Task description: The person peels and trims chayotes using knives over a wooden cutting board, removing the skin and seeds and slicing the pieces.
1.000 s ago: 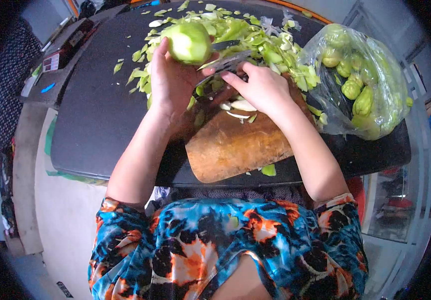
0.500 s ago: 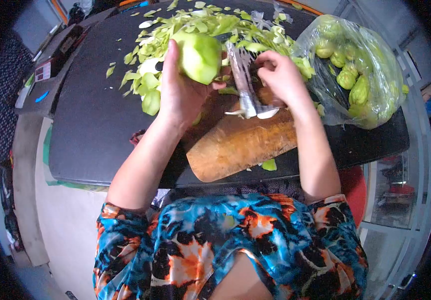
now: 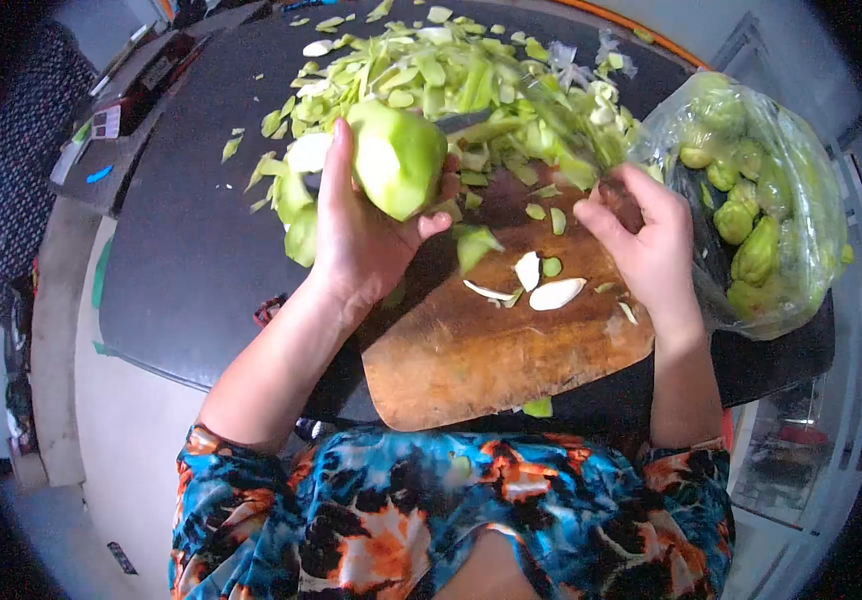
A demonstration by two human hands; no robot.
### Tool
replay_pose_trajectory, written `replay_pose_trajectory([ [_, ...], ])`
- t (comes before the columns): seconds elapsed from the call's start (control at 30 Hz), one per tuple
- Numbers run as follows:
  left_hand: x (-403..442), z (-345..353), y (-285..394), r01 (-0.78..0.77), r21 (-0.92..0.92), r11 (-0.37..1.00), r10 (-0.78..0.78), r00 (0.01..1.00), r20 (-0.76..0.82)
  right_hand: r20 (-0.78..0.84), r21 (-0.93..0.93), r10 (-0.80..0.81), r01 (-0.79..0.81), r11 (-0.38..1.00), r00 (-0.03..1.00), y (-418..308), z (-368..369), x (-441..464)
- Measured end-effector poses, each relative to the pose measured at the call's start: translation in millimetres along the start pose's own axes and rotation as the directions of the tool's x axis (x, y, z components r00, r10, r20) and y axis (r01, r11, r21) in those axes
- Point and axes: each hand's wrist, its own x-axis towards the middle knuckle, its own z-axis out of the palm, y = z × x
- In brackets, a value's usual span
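Note:
A pale green, peeled chayote [image 3: 397, 165] rests in my left hand [image 3: 356, 235], with the thumb on its near side and fingers curled around it. My right hand [image 3: 651, 235] is closed in a pinch above the right part of the wooden cutting board [image 3: 491, 365]. A faint, blurred translucent streak runs up from its fingertips; what they grip cannot be made out. On the board lie a white slice [image 3: 558, 293], a green peel piece [image 3: 476, 247] and several small scraps. Behind both hands spreads a heap of green peelings [image 3: 431, 75].
A clear plastic bag [image 3: 821, 170] with several unpeeled chayotes [image 3: 756, 255] sits at the right of the black table [image 3: 191, 230]. A dark grey object [image 3: 461, 122] shows partly behind the held chayote. Another peel scrap [image 3: 538, 407] lies near the front edge.
My right hand has moved right, away from the chayote. The shiny strip between my hands is gone from there, baring slices on the board. The whole view has shifted somewhat; the left hand keeps its hold.

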Motion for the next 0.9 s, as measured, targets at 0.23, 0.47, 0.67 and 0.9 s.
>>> replay_pose_trajectory([
  [0.23,-6.0,3.3,-5.8,0.058,-0.069,0.996,-0.065,0.993,-0.096,0.149,-0.174,-0.419,0.440,0.881,0.896,-19.4,4.1,-8.1],
  [0.47,-6.2,-6.2,-4.9,0.185,-0.032,0.982,-0.185,0.983,-0.011,0.232,-0.176,-0.535,0.576,0.798,0.812,-25.5,26.6,-20.9],
  [0.67,-8.3,-3.1,-4.7,0.174,0.021,0.984,-0.172,0.982,-0.082,0.250,-0.222,-0.511,0.562,0.797,0.823,-23.6,31.3,-21.2],
  [0.9,-6.6,-4.1,-8.5,0.136,-0.023,0.990,-0.137,0.988,-0.075,0.243,-0.258,-0.509,0.561,0.787,0.826,-22.4,32.4,-21.1],
])
